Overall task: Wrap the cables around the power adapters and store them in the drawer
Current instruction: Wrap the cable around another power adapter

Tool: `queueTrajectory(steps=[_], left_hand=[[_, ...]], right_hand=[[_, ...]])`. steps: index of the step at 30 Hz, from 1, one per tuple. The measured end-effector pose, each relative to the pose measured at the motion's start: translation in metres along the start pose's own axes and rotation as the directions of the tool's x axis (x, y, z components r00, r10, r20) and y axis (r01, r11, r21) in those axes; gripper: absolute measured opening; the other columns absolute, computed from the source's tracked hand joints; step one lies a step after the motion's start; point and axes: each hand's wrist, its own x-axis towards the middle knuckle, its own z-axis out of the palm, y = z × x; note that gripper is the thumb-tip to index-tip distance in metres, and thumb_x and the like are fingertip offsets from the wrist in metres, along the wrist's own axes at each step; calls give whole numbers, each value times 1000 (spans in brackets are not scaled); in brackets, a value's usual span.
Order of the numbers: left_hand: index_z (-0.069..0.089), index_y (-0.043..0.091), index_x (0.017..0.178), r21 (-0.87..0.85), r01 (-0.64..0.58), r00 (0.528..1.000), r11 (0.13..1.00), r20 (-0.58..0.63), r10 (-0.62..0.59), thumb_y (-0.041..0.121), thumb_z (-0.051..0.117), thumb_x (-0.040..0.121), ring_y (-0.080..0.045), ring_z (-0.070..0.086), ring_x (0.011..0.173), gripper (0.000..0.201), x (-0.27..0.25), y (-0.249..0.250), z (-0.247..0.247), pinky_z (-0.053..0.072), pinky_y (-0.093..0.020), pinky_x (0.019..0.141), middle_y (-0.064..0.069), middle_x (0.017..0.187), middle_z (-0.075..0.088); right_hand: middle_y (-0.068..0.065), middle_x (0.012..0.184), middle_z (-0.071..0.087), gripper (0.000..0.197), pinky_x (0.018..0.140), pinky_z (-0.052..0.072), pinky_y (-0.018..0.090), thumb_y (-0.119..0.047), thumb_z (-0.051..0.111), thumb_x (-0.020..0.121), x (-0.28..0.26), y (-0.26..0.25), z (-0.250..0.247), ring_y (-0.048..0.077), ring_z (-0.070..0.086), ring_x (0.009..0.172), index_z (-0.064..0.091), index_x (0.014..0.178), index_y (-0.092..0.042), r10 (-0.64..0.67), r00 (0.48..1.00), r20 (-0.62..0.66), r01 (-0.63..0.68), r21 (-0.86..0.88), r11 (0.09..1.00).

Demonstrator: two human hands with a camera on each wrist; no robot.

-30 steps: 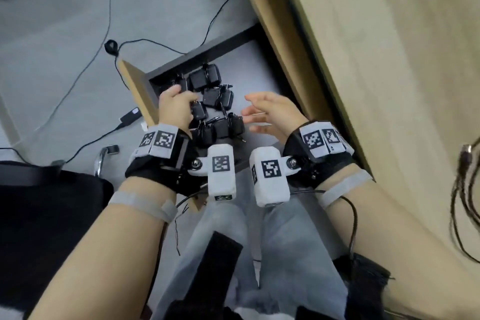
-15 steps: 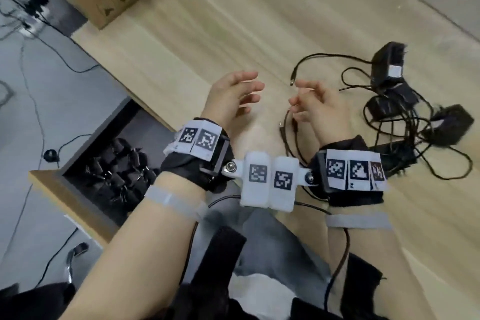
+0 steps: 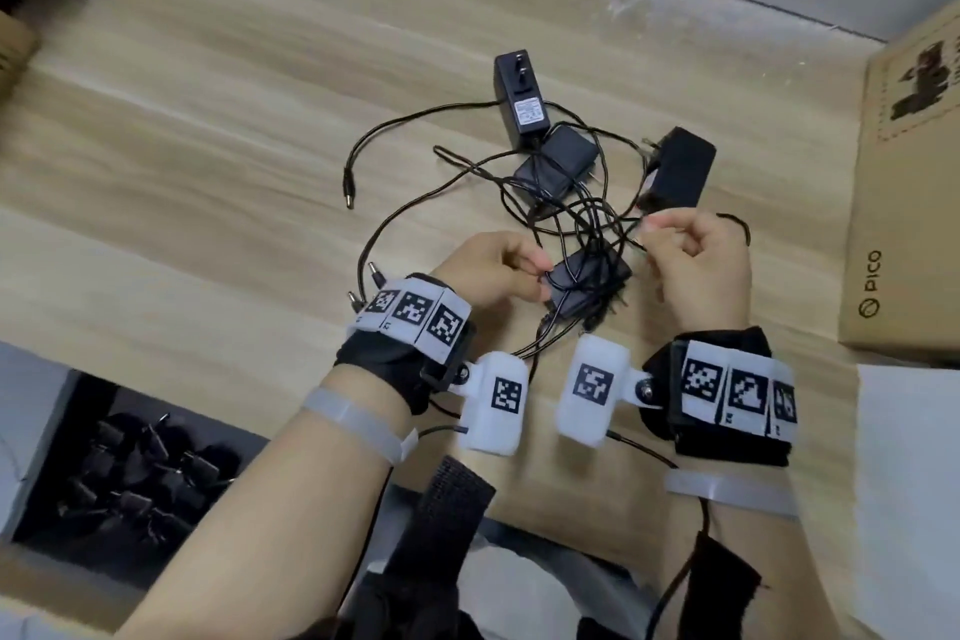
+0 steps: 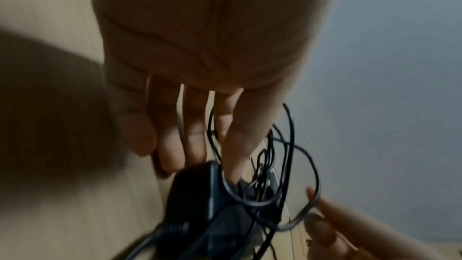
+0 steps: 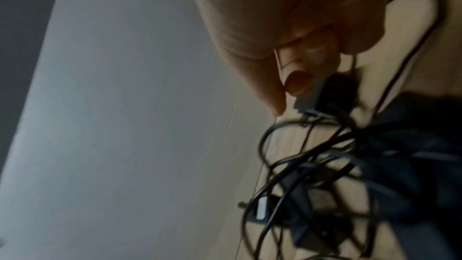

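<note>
Several black power adapters lie in a tangle of thin black cables on the wooden desk (image 3: 234, 120): one with a white label (image 3: 522, 94), one in the middle (image 3: 558, 166), one on the right (image 3: 675, 169), and the nearest adapter (image 3: 587, 286). My left hand (image 3: 498, 270) pinches the left end of the nearest adapter (image 4: 195, 195), fingertips above and thumb beside it. My right hand (image 3: 685, 255) has curled fingers and pinches a cable loop (image 4: 307, 211) just right of that adapter. The open drawer (image 3: 62, 411) at lower left holds several wrapped adapters (image 3: 145, 473).
A cardboard box (image 3: 909, 172) stands on the desk close to my right hand. Loose cable plugs (image 3: 350, 198) lie left of the tangle. The desk's front edge runs just behind my wrists, with the drawer below it on the left.
The view has swung from the drawer up to the desk. Both hands left the drawer and reached the tangle; the left took hold of the nearest adapter, the right a cable.
</note>
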Motion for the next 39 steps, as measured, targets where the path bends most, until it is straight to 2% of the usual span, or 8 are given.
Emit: queueTrajectory(steps=[7,10,14,22,24,29,36,39], left_hand=[[45,13,104,-6,-60,998,998,20,61,-20,66,67,-4,48,69,54,3,1,11,42,-14,61,6,85,45],[44,11,114,-6,-107,994,994,-6,106,-17,69,66,6,53,75,61,-4,0,11,46,-11,66,9,89,49],[43,12,120,-6,-154,988,988,-25,154,-8,75,66,-1,54,92,65,-19,2,2,47,-10,78,7,102,52],[57,23,98,-14,-201,979,979,-32,201,5,77,67,-10,59,75,41,-47,32,-24,45,-27,66,19,75,61],[61,25,97,-43,-209,978,977,18,210,8,69,63,-19,59,81,39,-50,40,-29,46,-36,71,2,85,60],[59,19,91,-110,-258,966,960,4,260,-17,38,81,-9,61,56,43,-48,56,-30,53,-21,52,3,67,60],[55,15,88,-326,-236,969,915,-146,198,-16,28,86,-3,48,41,41,-37,65,-52,36,-12,41,-7,81,60],[53,17,85,-196,-194,963,961,-223,149,-10,37,89,-4,53,48,31,-29,63,-66,39,-14,46,-5,80,59]], right_hand=[[-1,82,53,25,61,54,31,-14,52,92,-14,26,15,17,57,70,54,115,-22,219,953,207,-227,13,974],[0,86,57,25,56,52,20,-10,56,88,-20,14,20,16,59,72,47,108,-22,197,941,274,-233,106,967],[-9,56,55,25,57,51,27,-10,63,84,-32,-4,25,10,54,52,43,92,-22,84,955,283,-134,161,978],[3,91,59,18,59,57,23,-26,61,86,-50,-61,25,16,64,81,45,89,-33,-49,957,286,-37,287,957],[1,102,58,14,71,59,32,-28,57,89,-54,-71,23,18,63,93,46,96,-32,-53,952,301,-54,338,940],[-4,112,54,45,101,44,45,-18,72,76,-56,-87,18,21,52,116,45,109,-31,-132,964,232,53,317,947],[-5,102,53,42,82,55,38,-12,68,81,-47,-94,-10,17,57,99,39,110,-22,-55,998,36,31,477,878],[-2,101,55,45,76,56,27,-9,69,79,-48,-100,-18,13,59,94,40,112,-16,-55,995,-86,91,504,859]])
